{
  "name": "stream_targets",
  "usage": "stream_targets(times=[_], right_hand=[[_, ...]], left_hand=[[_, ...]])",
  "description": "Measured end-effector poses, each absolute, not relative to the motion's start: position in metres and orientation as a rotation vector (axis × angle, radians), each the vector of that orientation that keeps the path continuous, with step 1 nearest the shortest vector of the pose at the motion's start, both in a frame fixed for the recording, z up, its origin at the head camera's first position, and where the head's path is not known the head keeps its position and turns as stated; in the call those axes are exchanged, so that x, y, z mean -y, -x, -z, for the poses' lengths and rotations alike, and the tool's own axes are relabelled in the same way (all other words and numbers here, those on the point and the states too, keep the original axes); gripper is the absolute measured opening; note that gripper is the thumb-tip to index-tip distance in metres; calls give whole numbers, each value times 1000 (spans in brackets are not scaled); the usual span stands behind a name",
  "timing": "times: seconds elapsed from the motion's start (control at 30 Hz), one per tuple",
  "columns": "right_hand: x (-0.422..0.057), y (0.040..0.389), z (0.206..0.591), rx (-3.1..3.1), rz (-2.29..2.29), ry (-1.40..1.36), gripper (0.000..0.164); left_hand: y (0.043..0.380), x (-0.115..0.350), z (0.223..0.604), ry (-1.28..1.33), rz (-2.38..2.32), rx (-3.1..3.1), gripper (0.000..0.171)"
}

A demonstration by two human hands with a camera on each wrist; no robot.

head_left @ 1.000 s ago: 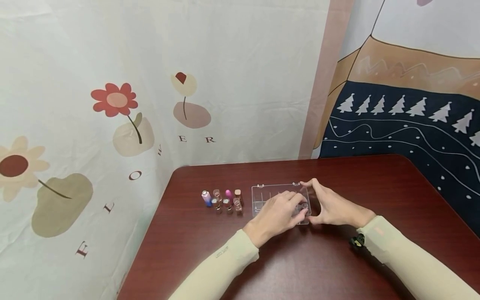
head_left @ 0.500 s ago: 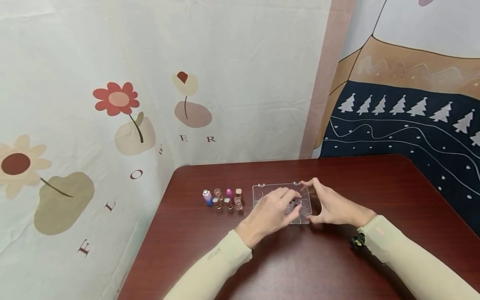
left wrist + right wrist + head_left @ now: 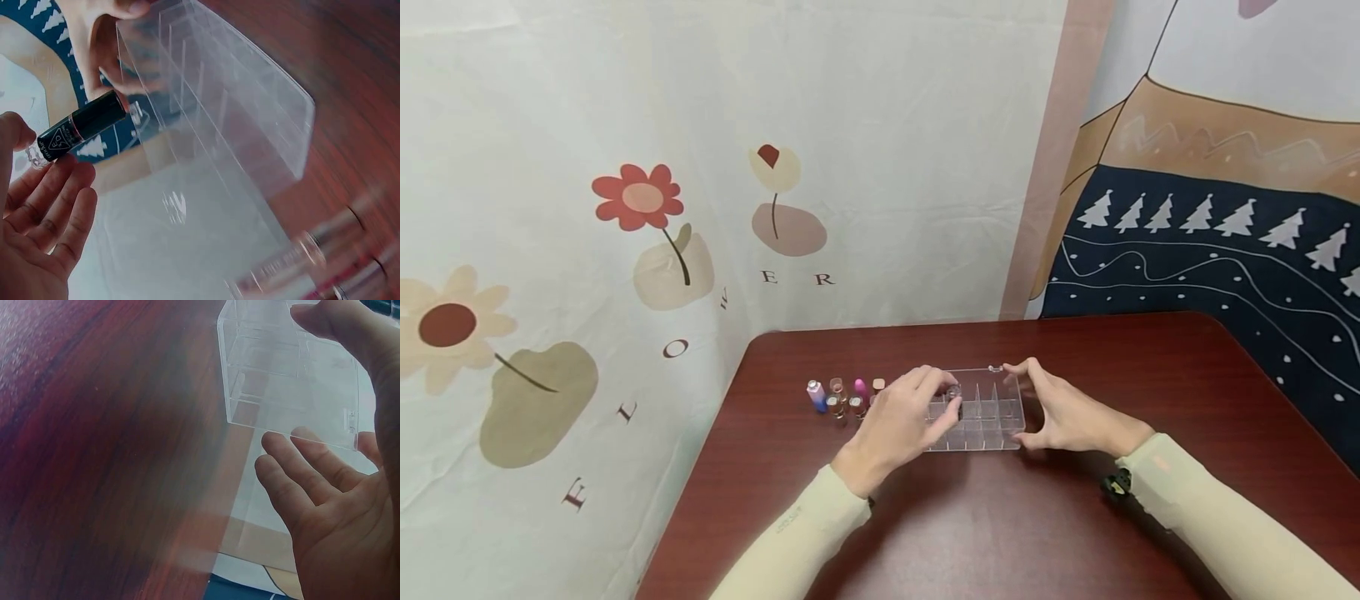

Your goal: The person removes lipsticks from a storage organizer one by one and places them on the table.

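Observation:
My left hand (image 3: pixel 891 421) pinches a black lipstick tube (image 3: pixel 82 126) with a clear faceted end between thumb and fingertips. The tube is above the left part of a clear plastic organizer box (image 3: pixel 988 433) with several compartments. In the left wrist view, the tube is apart from the box wall, and my left hand (image 3: pixel 47 212) has its other fingers loosely bent. My right hand (image 3: pixel 1063 408) grips the box's right end, thumb at the front corner and a finger at the back corner. In the right wrist view, fingers (image 3: pixel 287 481) of that hand lie beside the box's end wall.
Several small cosmetic tubes stand left of the box, among them a blue-purple tube (image 3: pixel 817 395), a pink-topped tube (image 3: pixel 860 387) and a clear-capped tube (image 3: pixel 857 406). My left hand hides part of the group. The brown table (image 3: pixel 1000 533) meets a fabric backdrop (image 3: pixel 887 208) behind.
My left hand has lifted the lipstick tube and moved left with it from over the box's right side. The right hand has stayed at the box's right end.

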State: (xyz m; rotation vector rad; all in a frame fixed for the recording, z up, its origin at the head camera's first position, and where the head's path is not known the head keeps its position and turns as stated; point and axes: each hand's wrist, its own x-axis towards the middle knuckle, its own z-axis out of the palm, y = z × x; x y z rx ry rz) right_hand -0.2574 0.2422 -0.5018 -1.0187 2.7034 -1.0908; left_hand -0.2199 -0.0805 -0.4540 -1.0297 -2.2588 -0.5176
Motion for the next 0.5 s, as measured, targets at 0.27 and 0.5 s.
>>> stream_targets(times=[0.27, 0.5], right_hand=[[-242, 258, 504, -2721, 1075, 1016, 97], [-241, 258, 503, -2726, 1076, 1029, 95]], left_hand=[[218, 122, 457, 917, 528, 2270, 20], [212, 164, 462, 853, 520, 2248, 21]])
